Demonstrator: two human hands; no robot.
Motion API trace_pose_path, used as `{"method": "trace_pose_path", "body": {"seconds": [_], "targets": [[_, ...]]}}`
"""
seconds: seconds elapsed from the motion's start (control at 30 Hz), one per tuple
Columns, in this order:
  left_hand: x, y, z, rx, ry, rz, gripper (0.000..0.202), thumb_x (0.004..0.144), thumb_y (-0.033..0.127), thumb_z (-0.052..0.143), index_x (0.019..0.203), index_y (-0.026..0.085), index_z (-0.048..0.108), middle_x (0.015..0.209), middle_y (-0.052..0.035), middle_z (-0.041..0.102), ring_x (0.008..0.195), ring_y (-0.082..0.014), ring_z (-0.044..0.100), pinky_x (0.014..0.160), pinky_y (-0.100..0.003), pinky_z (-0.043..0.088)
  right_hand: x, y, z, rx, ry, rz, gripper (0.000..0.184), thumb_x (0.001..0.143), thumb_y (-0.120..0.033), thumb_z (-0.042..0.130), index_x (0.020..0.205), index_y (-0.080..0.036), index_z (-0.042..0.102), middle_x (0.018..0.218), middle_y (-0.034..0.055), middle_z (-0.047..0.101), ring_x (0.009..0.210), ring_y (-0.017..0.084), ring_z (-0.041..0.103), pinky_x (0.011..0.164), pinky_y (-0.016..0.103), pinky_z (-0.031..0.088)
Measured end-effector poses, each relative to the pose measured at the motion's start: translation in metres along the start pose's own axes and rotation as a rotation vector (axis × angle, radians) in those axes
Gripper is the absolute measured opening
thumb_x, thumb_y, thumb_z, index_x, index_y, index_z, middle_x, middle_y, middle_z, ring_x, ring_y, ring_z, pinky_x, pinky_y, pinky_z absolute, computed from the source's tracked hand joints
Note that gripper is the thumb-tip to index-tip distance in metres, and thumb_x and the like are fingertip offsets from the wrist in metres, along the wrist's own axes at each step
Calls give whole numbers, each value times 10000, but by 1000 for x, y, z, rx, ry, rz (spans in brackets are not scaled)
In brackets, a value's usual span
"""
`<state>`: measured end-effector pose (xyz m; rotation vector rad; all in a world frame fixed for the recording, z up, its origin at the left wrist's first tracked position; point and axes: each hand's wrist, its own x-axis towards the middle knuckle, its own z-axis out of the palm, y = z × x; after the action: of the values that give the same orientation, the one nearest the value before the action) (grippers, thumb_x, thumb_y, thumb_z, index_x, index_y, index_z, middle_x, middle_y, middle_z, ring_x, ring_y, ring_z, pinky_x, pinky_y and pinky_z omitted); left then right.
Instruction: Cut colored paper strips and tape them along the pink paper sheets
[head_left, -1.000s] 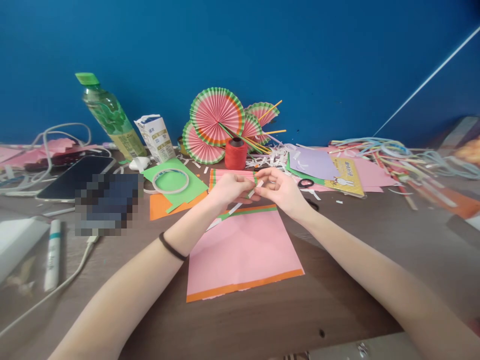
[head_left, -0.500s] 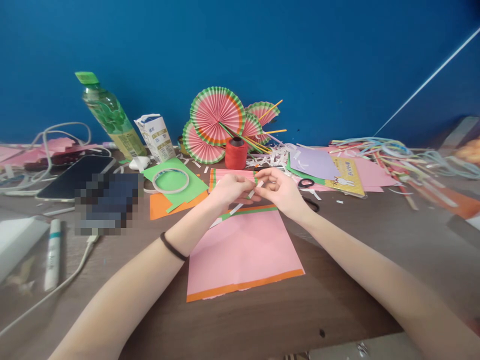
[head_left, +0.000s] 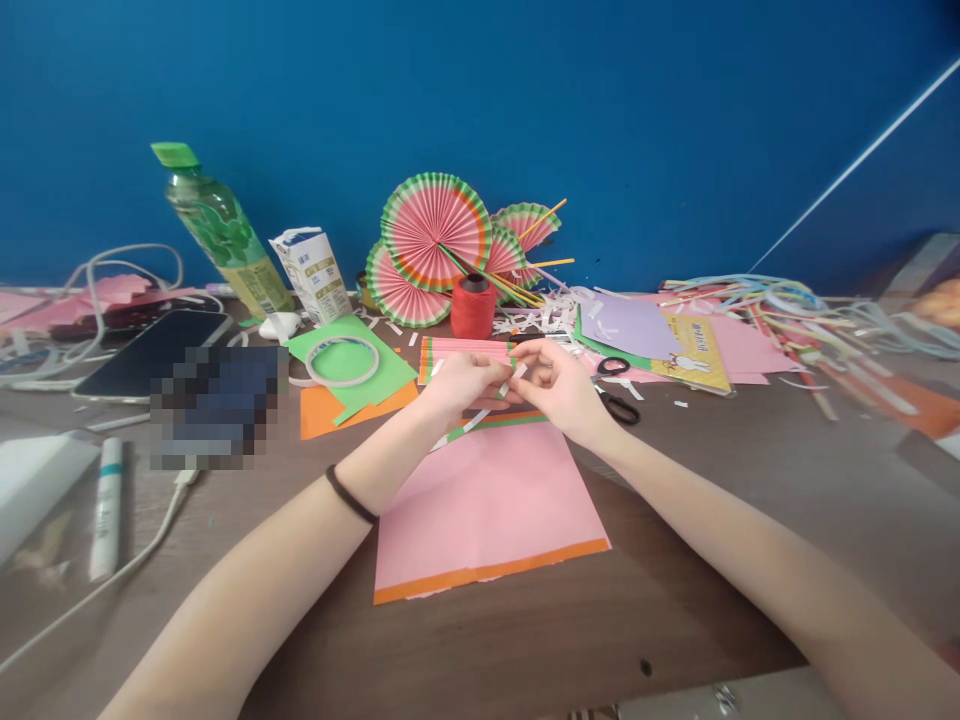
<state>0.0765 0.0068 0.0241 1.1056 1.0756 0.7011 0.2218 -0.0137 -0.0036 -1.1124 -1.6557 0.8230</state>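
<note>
My left hand (head_left: 459, 384) and my right hand (head_left: 561, 385) meet over the far end of a pink paper sheet (head_left: 487, 505) edged in orange and green. Both pinch a thin white strip (head_left: 491, 403) that runs slantwise between them. Just behind the hands lies a pleated pink paper strip (head_left: 465, 350) with green and orange edges. A black band circles my left wrist.
A red thread spool (head_left: 472, 307) and round pleated paper fans (head_left: 433, 228) stand at the back. Left: tape ring (head_left: 341, 361) on green paper, bottle (head_left: 221, 232), carton (head_left: 312, 274), phone (head_left: 154, 352), cables, marker (head_left: 104, 508). Right: scissors (head_left: 619, 400), coloured sheets, paper strips (head_left: 787, 300).
My hands have shifted very slightly toward me while still working the white strip. Nothing else on the table has moved.
</note>
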Motion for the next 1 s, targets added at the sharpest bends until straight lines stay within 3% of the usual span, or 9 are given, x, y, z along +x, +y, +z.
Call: {"method": "trace_pose_path", "body": {"seconds": [0.17, 0.57, 0.7, 0.8, 1.0], "targets": [[3, -4, 0, 8, 24, 26, 75, 663, 199, 610, 654, 126, 623, 565, -3, 614, 596, -110, 618, 654, -253, 514, -1, -3, 1, -15, -19, 36, 322, 660, -191, 610, 959, -203, 493, 772, -34, 496, 442, 38, 371, 429, 207, 315], [0, -3, 3, -16, 68, 51, 85, 672, 196, 596, 700, 129, 640, 705, -30, 678, 661, -119, 637, 672, -254, 516, -2, -4, 0, -108, -12, -8, 289, 695, -205, 583, 971, -203, 498, 590, -73, 434, 428, 64, 364, 463, 226, 324], [-2, 0, 5, 14, 114, 82, 84, 681, 181, 583, 646, 122, 631, 661, -29, 669, 703, -149, 657, 652, -246, 517, -2, -4, -2, -152, 52, -60, 200, 747, -225, 540, 944, -201, 514, 740, -16, 552, 439, 64, 382, 479, 241, 339], [-3, 0, 7, 50, 133, 101, 101, 688, 158, 564, 609, 120, 615, 616, -24, 650, 717, -163, 665, 622, -231, 514, -3, -5, -2, -287, 119, -113, 147, 762, -201, 529, 909, -203, 532, 741, -2, 580, 461, 86, 396, 525, 261, 373], [1, -6, 6, 46, 107, 125, 114, 702, 174, 547, 627, 118, 611, 697, -48, 675, 717, -153, 667, 606, -211, 514, -7, -2, -1, -605, 169, -357, 115, 826, -181, 459, 859, -216, 564, 814, 48, 615, 683, 177, 518, 646, 307, 400]]}}
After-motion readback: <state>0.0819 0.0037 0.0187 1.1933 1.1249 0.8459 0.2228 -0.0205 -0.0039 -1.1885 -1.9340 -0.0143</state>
